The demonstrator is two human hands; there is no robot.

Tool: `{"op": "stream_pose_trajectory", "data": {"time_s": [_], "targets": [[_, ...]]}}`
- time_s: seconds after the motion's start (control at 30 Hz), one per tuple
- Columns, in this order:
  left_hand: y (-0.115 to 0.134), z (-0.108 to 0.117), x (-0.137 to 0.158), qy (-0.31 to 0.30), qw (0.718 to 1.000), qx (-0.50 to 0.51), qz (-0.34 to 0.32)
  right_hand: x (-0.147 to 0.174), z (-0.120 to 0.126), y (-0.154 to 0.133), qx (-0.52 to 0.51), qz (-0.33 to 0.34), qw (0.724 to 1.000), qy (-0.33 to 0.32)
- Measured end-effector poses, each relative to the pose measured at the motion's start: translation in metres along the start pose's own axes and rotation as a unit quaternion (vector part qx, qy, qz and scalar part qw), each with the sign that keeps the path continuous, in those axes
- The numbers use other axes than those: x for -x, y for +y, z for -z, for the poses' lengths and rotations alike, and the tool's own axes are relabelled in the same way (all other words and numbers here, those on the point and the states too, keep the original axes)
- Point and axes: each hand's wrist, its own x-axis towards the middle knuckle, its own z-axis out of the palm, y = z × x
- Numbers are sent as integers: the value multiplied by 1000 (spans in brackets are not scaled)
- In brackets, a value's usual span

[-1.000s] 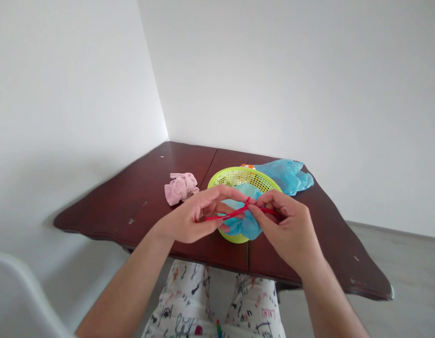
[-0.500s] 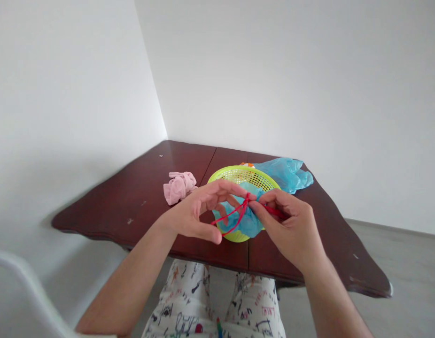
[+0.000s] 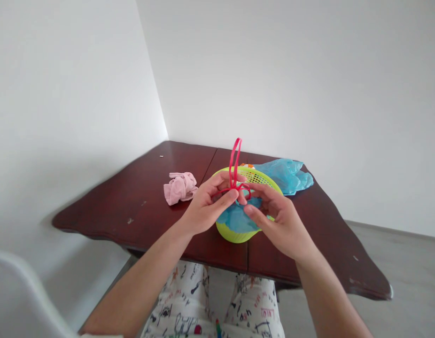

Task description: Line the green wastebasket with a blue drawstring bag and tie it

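My left hand (image 3: 212, 202) is closed, thumb against fingers, on a red ribbon (image 3: 236, 162). One long loop of the ribbon stands upright above the fingertips, and a smaller loop sticks out to the right. Beside that small loop is my right hand (image 3: 283, 218), its thumb and index finger apart; the index fingertip is at the loop, though whether it touches is unclear. Under both hands lies crumpled blue plastic (image 3: 238, 219), partly hidden, in a yellow-green mesh basket (image 3: 235, 236). The ribbon gathers just above the blue plastic.
The basket stands on a dark red-brown wooden table (image 3: 133, 197). A knotted pink cloth (image 3: 181, 188) lies to its left. Behind it on the right are a blue plastic bag (image 3: 288, 176) and a small orange and white item (image 3: 247, 165). White walls border the table.
The ribbon's ends hung left and right before; now a loop stands upright. My left hand has closed on the ribbon, while my right thumb and finger have parted from their pinch.
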Motion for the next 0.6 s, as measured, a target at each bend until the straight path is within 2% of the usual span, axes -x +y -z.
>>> {"op": "stream_pose_trajectory", "data": {"time_s": [0.13,0.27,0.37,0.47,0.53,0.6], "targets": [[-2,6,2,-8,1000,1,2,-3,-5,4,53,-4,999,-1],[-5,6,10,-11,1000,-13,-4,-3,-5,3,37,13,997,62],[-2,-2,13,-54,992,-115,-4,-4,-7,-3,9,14,996,91],[2,-9,11,-106,969,-222,-5,-5,-12,-11,-24,31,997,59],[1,-10,8,-98,959,-265,-7,-4,-15,-14,14,69,995,77],[-4,-8,5,-83,951,-298,-1,-2,-17,-15,136,100,977,134]]}}
